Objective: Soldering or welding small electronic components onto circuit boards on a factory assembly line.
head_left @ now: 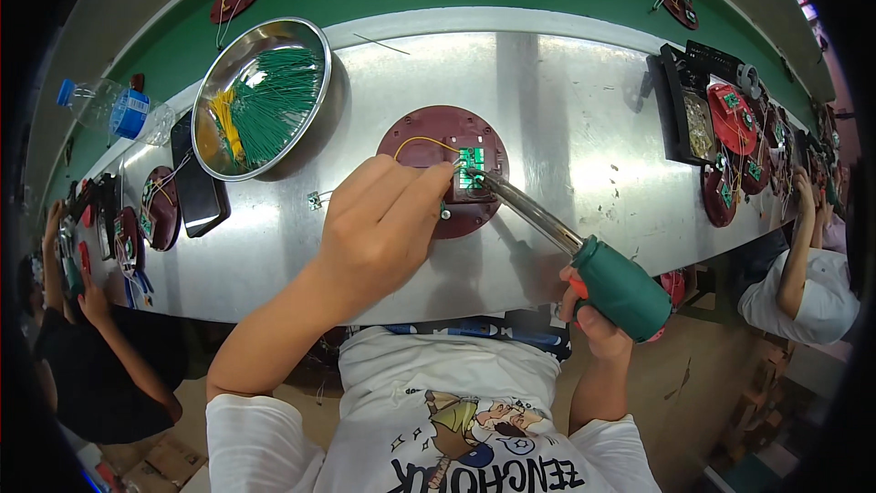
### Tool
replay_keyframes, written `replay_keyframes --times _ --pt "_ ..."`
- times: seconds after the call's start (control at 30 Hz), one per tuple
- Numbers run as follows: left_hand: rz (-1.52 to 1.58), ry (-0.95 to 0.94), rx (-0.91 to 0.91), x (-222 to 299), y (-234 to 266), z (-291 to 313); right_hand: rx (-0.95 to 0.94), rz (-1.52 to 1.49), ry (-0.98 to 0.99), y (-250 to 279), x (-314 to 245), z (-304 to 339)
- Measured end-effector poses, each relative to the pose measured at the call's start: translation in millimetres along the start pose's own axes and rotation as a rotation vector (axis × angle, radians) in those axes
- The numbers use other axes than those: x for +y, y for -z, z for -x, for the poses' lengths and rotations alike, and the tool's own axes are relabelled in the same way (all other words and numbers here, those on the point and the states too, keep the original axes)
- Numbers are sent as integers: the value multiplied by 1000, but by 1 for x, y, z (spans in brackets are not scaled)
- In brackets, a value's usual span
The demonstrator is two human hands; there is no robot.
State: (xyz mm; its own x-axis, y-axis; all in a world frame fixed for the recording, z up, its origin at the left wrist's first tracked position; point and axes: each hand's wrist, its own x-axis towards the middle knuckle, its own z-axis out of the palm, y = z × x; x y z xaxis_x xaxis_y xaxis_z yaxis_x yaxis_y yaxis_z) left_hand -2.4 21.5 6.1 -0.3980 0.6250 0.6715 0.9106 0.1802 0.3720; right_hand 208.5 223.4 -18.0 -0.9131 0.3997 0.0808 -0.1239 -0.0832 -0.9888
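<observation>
On the metal bench before me lies a round dark red plastic housing (422,124) with a small green circuit board (472,161) set in it. My right hand (598,315) grips a soldering gun (623,297) with a green body and a long metal barrel. Its tip rests at the board's left part. Close by the tip, my left hand (388,219) is pinched at the board's left edge, apparently on the end of a thin wire, mostly hidden by the fingers. A yellow wire (420,140) arcs from the board toward that hand.
A steel bowl (330,82) of green and yellow wires stands at the back left, beside a dark phone (203,205) and a plastic bottle (109,110). Black trays (675,105) and several red housings (730,119) lie at right. Other people work on both sides.
</observation>
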Motion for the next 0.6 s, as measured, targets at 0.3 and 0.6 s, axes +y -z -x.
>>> replay_keyframes --times 0.3,0.6 --pt "-23 11 11 -7 -8 5 4 115 -32 0 -3 -1" --pt "11 55 -1 -4 -8 4 -30 20 -6 1 -3 -4"
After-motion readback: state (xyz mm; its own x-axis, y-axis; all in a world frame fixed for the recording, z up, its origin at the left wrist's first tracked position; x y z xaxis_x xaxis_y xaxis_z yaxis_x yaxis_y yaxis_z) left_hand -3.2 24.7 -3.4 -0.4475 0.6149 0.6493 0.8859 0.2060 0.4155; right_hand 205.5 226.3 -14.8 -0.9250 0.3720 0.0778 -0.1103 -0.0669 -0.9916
